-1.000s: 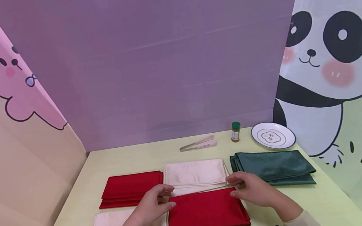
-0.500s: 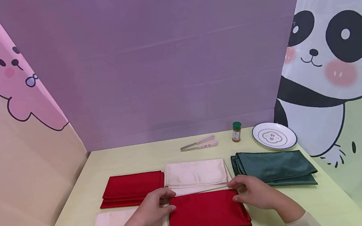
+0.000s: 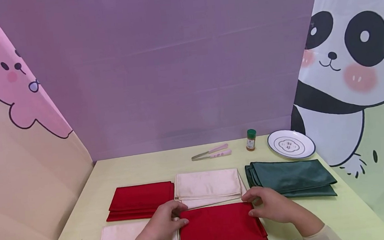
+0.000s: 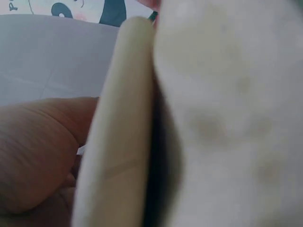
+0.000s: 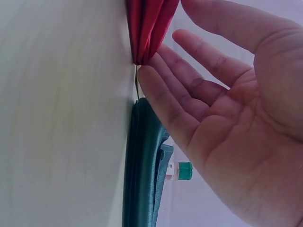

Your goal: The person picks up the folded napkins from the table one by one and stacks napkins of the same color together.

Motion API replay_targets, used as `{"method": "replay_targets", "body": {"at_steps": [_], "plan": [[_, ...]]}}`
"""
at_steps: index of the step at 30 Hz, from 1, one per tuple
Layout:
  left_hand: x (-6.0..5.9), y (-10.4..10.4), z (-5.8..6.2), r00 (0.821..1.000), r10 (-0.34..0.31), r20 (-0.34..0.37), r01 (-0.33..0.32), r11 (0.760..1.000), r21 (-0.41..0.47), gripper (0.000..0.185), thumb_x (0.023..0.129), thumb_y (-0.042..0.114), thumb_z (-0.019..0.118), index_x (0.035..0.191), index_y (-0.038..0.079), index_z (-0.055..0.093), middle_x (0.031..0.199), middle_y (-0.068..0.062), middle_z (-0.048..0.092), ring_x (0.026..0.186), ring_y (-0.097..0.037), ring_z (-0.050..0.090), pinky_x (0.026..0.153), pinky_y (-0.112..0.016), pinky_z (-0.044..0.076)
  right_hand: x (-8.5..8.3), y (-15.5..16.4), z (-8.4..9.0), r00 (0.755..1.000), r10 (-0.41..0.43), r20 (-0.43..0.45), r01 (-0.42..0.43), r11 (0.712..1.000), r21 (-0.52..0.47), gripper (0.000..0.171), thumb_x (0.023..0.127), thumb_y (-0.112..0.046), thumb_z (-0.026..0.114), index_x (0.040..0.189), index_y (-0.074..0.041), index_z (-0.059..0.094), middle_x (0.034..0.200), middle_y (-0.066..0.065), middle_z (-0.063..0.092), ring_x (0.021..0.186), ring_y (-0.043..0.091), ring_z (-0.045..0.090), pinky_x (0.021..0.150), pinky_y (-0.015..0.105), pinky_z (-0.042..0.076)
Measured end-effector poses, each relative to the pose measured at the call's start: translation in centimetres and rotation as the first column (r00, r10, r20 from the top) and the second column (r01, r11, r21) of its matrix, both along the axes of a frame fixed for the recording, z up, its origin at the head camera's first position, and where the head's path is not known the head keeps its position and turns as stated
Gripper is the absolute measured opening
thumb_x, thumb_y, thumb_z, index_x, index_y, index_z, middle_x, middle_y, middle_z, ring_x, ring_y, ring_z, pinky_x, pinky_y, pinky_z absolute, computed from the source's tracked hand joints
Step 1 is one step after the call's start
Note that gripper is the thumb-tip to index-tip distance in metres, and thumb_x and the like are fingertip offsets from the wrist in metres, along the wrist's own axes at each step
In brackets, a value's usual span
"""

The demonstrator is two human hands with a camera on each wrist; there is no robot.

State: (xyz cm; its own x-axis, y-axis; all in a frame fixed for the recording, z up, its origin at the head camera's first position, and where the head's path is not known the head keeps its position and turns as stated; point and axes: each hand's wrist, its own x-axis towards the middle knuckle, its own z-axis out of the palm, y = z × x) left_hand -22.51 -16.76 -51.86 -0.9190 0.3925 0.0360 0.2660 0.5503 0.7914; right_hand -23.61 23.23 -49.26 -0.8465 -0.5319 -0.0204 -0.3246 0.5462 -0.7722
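Staged tabletop booth, not a lived-in room. We note a pale yellow table (image 3: 131,171) boxed in by a plain purple backdrop (image 3: 173,68), a pink cartoon panel (image 3: 11,94) at left, and a panda panel (image 3: 351,64) at right.

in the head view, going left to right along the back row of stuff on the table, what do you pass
red folded cloth → cream folded cloth → tongs → spice bottle → green folded cloth → plate

Left hand (image 3: 165,223) and right hand (image 3: 269,204) low, fingers relaxed, palms down.
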Motion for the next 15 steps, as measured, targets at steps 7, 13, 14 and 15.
{"method": "replay_targets", "body": {"at_steps": [7, 13, 14, 15], "plan": [[0.11, 0.15, 0.02, 1.0, 0.0, -0.029, 0.0, 1.0, -0.025, 0.032, 0.088, 0.015, 0.087, 0.117, 0.016, 0.074, 0.11, 0.002, 0.068, 0.091, -0.012, 0.064, 0.081, -0.026, 0.055, 0.16, -0.11, 0.17, 1.0, -0.007, -0.01, 0.007, 0.998, 0.056, 0.04, 0.084, -0.007, 0.087, 0.122, -0.009, 0.073, 0.119, 0.004, 0.069, 0.109, 0.028, 0.063, 0.086, 0.042, 0.061], [0.15, 0.2, 0.09, 0.999, -0.006, -0.043, 0.004, 0.999, -0.032, 0.029, 0.086, 0.013, 0.088, 0.112, 0.017, 0.076, 0.106, 0.003, 0.066, 0.088, -0.011, 0.062, 0.077, -0.025, 0.054, 0.16, -0.18, 0.23, 1.0, -0.013, -0.021, 0.015, 0.994, 0.11, 0.044, 0.081, -0.007, 0.089, 0.122, -0.011, 0.074, 0.115, 0.001, 0.07, 0.101, 0.025, 0.061, 0.074, 0.031, 0.059], [0.17, 0.22, 0.12, 0.999, -0.004, -0.039, 0.002, 0.999, -0.033, 0.028, 0.086, 0.013, 0.088, 0.111, 0.017, 0.076, 0.105, 0.004, 0.066, 0.088, -0.011, 0.061, 0.077, -0.025, 0.053, 0.19, -0.2, 0.24, 0.999, -0.015, -0.03, 0.019, 0.992, 0.125, 0.045, 0.08, -0.008, 0.09, 0.122, -0.011, 0.074, 0.114, 0.0, 0.07, 0.101, 0.024, 0.061, 0.075, 0.031, 0.059], [0.17, 0.25, 0.15, 0.999, -0.001, -0.035, 0.0, 0.999, -0.033, 0.027, 0.086, 0.013, 0.088, 0.11, 0.017, 0.077, 0.104, 0.004, 0.065, 0.088, -0.011, 0.061, 0.076, -0.025, 0.053, 0.21, -0.21, 0.22, 0.999, -0.02, -0.039, 0.025, 0.99, 0.14, 0.045, 0.08, -0.009, 0.09, 0.122, -0.011, 0.075, 0.113, -0.001, 0.07, 0.101, 0.023, 0.061, 0.076, 0.033, 0.059]]}}
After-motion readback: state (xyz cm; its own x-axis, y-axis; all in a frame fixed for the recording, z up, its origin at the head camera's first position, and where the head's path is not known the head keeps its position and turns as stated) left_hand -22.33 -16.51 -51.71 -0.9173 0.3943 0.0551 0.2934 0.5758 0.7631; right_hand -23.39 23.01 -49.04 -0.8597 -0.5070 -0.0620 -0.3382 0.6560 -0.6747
